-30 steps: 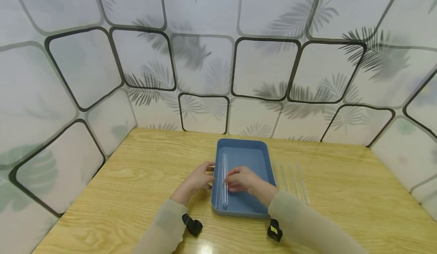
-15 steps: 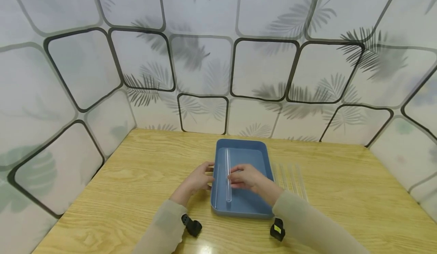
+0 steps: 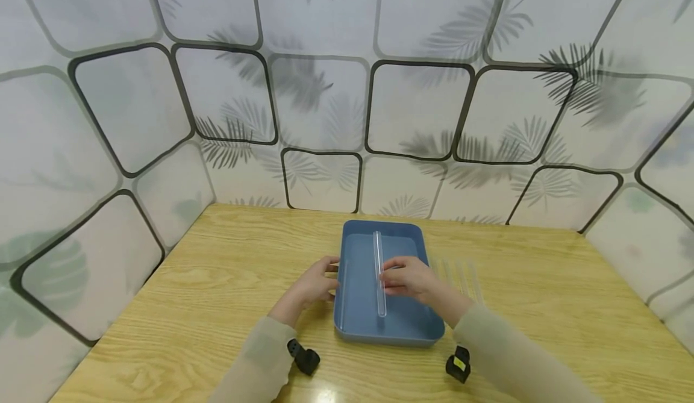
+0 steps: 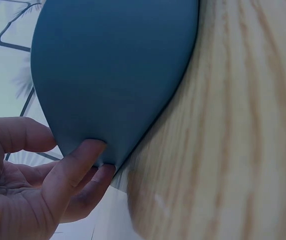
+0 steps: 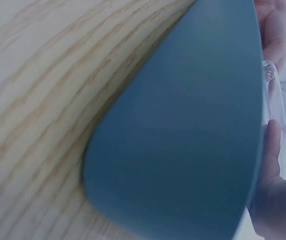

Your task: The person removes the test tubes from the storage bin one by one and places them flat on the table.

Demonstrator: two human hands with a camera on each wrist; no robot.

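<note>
My right hand pinches a clear test tube near its middle, over the blue tray. The tube points away from me, leaning slightly left at its far end. In the right wrist view, the tray's outer wall hides part of the hand and tube. My left hand rests at the tray's left side, fingers loosely bent. In the left wrist view its fingertips touch the outer wall. Along the tray's inner left side runs a faint clear strip, like another tube.
Several clear tubes lie side by side on the wooden table, just right of the tray, partly behind the right forearm. A patterned wall covering stands behind and at both sides of the table.
My right hand has moved the test tube to the right, from the tray's left side toward its middle. The left hand stays at the tray's side.
</note>
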